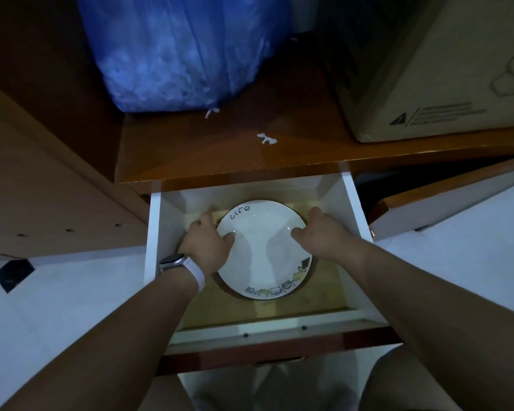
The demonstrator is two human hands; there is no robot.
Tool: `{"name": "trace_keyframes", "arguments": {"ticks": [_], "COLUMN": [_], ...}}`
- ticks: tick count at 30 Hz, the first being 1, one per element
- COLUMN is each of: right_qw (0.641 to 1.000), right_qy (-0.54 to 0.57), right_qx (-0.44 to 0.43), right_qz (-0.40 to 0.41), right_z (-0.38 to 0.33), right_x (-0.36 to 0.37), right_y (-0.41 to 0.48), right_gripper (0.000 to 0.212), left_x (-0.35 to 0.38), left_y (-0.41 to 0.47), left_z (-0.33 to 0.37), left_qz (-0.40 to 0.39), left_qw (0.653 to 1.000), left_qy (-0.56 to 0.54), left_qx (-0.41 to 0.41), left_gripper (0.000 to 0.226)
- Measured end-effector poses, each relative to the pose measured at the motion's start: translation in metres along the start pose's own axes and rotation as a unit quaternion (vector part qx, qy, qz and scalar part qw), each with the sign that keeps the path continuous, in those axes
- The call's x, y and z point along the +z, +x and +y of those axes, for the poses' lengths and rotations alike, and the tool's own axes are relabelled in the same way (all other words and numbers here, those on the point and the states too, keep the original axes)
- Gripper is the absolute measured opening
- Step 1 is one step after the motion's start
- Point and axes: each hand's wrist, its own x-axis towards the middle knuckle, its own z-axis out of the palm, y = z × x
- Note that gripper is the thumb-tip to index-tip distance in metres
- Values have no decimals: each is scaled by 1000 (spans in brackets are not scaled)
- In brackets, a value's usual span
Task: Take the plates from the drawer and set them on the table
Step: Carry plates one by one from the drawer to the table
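- A round white ceramic plate with a thin dark rim [260, 253] lies flat in the middle of the open white-walled drawer [154, 232], on its pale wooden floor.
- A darker edge shows under the plate's lower rim; whether that is a second plate cannot be told.
- The word "Life" is handwritten in black near the plate's far-left rim.
- Along the near-right rim runs a band of small cartoon drawings in black, grey and green; what they depict is too small to tell.
- The left hand [207, 244] grasps the plate's left edge, thumb on the white face, fingers curled down past the rim.
- The right hand [321, 232] grasps the right edge the same way, thumb on top, fingers over the rim.
- A smartwatch with a white strap [175, 261] sits on the left wrist.
- On the orange-brown wooden shelf [220, 155] above the drawer stand a bulging blue plastic bag [178, 48] and a brown cardboard box [445, 69].
- The box bears a black warning triangle beside lines of print too blurred to read.
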Motion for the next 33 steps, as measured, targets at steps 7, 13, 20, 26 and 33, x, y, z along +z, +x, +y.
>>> {"name": "trace_keyframes", "arguments": {"ticks": [7, 13, 20, 26, 33], "right_qw": [1000, 997, 997, 999, 989], "right_qy": [6, 80, 58, 46, 136], "right_qx": [27, 6, 42, 9, -55], "right_qz": [0, -16, 2, 12, 20], "right_z": [1, 7, 0, -4, -3], "right_x": [12, 25, 27, 12, -15], "right_y": [7, 2, -9, -31, -74], "right_gripper": [35, 31, 35, 34, 27], "left_x": [8, 12, 7, -17, -36], "left_y": [-3, -5, -11, -29, -72], "left_z": [7, 3, 10, 17, 10], "left_qz": [-19, -39, -38, -29, -12], "left_qw": [983, 982, 987, 982, 947], "left_qy": [-139, -146, -134, -173, -318], "left_qx": [-119, -115, -84, -64, -54], "left_gripper": [45, 43, 27, 29, 18]}}
